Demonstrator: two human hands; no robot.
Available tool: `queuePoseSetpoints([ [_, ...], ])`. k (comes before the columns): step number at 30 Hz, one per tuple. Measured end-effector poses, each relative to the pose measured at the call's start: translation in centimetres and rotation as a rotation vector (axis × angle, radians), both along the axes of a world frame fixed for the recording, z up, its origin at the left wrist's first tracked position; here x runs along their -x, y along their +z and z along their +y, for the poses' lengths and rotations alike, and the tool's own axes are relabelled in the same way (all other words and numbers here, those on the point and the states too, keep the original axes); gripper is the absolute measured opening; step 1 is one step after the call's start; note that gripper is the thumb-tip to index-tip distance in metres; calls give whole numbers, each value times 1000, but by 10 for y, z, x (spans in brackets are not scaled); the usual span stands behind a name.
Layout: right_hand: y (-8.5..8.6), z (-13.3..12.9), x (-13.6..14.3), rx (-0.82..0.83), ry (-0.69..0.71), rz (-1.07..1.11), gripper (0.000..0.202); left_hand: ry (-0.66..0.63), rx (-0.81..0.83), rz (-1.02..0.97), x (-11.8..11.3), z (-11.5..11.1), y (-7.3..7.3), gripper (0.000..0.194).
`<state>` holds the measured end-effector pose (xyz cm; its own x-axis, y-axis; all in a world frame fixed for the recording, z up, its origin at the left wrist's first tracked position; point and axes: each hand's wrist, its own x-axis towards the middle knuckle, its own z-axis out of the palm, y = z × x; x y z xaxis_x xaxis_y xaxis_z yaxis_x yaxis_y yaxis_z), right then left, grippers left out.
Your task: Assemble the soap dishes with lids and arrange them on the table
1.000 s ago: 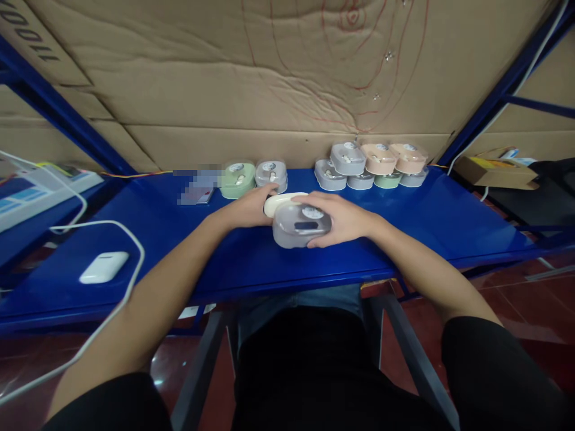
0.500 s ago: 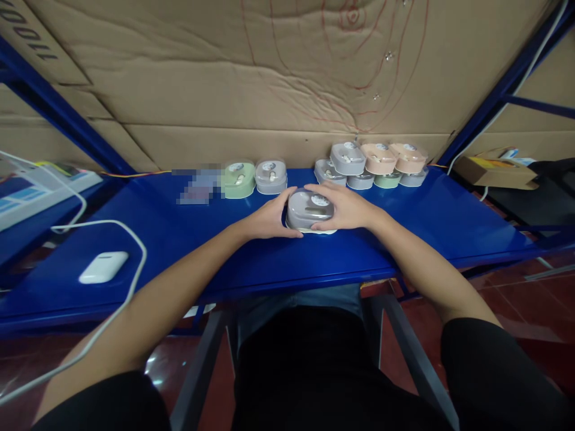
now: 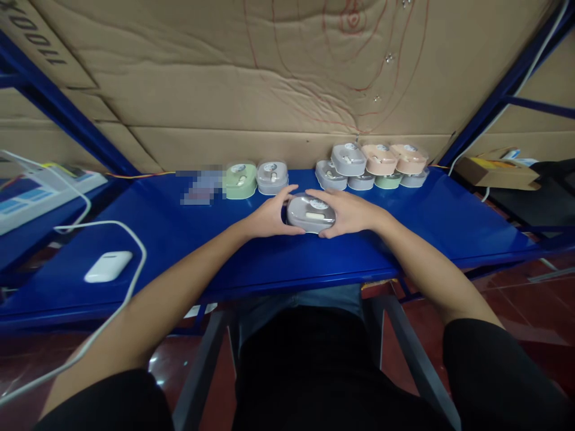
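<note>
A small grey plastic box (image 3: 309, 222) with a see-through smoky lid stands on the blue table in front of me. On its lid are a round white sticker and a pale bar-shaped piece. My left hand (image 3: 272, 216) is closed around the box's left side, thumb low at the front. From the right, my right hand (image 3: 350, 212) grips the other side, its thumb by the lower front corner. Parts of both sides of the box are hidden by my fingers.
Behind stand a green box (image 3: 241, 182), a grey box (image 3: 272, 179) and, at right, two stacked layers including a peach box (image 3: 409, 160). A white earbud case (image 3: 108, 267) and a white cable (image 3: 142, 254) lie left. Cardboard (image 3: 202, 90) walls the back.
The lid has come down level on the box, and the bar area at its front has turned from dark to pale. My right thumb has shifted slightly lower and to the right.
</note>
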<state>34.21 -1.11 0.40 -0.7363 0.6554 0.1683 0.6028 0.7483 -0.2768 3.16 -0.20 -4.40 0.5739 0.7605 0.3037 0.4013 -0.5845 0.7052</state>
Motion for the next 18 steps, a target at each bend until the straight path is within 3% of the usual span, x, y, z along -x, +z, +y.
queuePoseSetpoints([
  [4,24,7,-25,-175,-84,182,124,42,-45,-160,10,11,2,109],
  [8,63,28,-57,-457,-426,381,118,101,-96,-147,17,16,4,98],
  [10,81,42,-64,-520,-647,401,112,113,-89,-106,15,14,3,95],
  [14,102,66,-66,-422,-1032,274,91,125,-103,-19,6,6,2,89],
  [18,94,82,-80,-368,-1224,263,83,148,-167,49,4,2,5,83],
])
